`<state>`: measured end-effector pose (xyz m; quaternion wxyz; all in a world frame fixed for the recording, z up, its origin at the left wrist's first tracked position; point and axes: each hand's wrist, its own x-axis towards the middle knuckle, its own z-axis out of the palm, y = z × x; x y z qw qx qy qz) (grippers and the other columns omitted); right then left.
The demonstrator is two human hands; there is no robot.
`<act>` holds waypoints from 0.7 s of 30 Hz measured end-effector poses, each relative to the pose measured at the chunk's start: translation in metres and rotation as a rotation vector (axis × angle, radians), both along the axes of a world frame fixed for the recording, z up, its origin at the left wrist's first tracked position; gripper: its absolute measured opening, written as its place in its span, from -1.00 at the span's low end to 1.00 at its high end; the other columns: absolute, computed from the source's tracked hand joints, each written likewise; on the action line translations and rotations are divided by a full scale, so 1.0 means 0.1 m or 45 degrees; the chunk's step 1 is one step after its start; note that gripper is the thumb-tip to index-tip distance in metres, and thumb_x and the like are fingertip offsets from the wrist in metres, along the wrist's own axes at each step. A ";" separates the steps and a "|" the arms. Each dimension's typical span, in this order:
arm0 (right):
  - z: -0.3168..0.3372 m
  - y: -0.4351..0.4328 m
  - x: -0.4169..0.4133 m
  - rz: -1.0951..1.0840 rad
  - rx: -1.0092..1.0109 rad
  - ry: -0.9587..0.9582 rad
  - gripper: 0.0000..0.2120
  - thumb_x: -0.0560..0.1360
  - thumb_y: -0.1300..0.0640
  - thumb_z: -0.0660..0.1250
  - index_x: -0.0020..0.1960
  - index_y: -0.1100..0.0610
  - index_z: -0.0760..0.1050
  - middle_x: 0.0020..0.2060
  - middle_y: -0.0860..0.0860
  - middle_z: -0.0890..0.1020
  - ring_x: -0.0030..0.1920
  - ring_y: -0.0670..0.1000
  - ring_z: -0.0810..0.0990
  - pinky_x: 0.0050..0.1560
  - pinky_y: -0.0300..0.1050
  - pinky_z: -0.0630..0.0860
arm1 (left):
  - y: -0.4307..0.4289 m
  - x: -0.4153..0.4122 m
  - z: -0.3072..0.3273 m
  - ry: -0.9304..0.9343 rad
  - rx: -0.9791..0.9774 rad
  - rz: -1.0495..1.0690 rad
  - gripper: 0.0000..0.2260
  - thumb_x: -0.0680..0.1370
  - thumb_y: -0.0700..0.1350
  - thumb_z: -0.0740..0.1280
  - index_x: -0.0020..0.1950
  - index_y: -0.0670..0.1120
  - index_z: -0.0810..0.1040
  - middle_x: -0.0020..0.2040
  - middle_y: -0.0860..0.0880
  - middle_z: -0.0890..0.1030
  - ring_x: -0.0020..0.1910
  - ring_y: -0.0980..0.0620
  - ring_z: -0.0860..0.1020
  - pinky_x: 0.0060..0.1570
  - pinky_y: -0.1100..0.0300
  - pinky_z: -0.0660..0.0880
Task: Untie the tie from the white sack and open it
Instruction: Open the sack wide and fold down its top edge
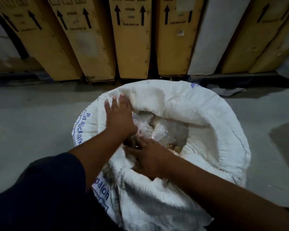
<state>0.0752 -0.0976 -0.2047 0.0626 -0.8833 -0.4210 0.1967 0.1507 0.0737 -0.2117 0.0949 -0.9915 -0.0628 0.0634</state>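
The left hand (119, 117) lies flat with fingers spread on the far-left rim of the white sack (212, 134). The right hand (148, 158) grips the near rim. The sack stands open on the floor (32, 117), clear bags (154, 129) inside, before cardboard boxes (132, 39).

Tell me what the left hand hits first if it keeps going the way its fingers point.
The left hand likely meets the white sack's rolled far rim right away; its fingertips already seem on it.
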 end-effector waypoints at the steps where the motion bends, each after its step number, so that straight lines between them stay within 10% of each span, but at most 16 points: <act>1: -0.01 0.03 -0.12 0.028 -0.006 -0.049 -0.28 0.57 -0.29 0.23 0.66 -0.12 0.15 0.64 0.21 0.14 0.61 0.32 0.14 0.57 0.23 0.13 | -0.06 -0.11 0.10 0.008 0.082 -0.071 0.02 0.52 0.33 0.31 0.71 -0.12 -0.20 0.71 -0.19 -0.22 0.69 -0.31 -0.15 0.58 -0.38 -0.24; 9: 0.22 -0.19 -0.30 0.127 0.180 -0.449 -0.57 0.56 -0.14 0.20 0.36 -0.05 0.55 0.25 -0.03 0.66 0.30 0.06 0.59 0.34 0.10 0.36 | 0.32 -0.99 0.42 0.234 0.291 -0.385 -0.18 0.63 0.25 0.21 0.73 0.01 -0.14 0.72 -0.14 -0.24 0.70 -0.20 -0.21 0.58 -0.26 -0.33; 15: 0.45 -1.42 -0.09 -0.522 -0.625 -0.519 -0.01 0.39 -0.56 -0.26 0.68 -0.07 0.05 0.68 0.08 0.10 0.66 0.19 0.02 0.49 0.40 -0.34 | 0.33 -1.24 0.66 0.382 0.549 -0.189 -0.16 0.62 0.37 0.05 0.73 -0.04 -0.20 0.72 -0.17 -0.23 0.68 -0.26 -0.28 0.55 -0.38 -0.31; 21: 0.77 -2.23 -0.11 -0.790 -0.930 -0.503 0.22 0.18 -0.67 -0.36 0.70 -0.07 0.00 0.69 0.15 -0.06 0.67 0.21 -0.08 0.63 0.19 -0.16 | 0.52 -1.42 0.84 0.218 0.969 -0.033 0.02 0.46 0.63 -0.05 0.68 0.01 -0.27 0.70 -0.03 -0.28 0.69 -0.03 -0.29 0.35 -0.51 -0.48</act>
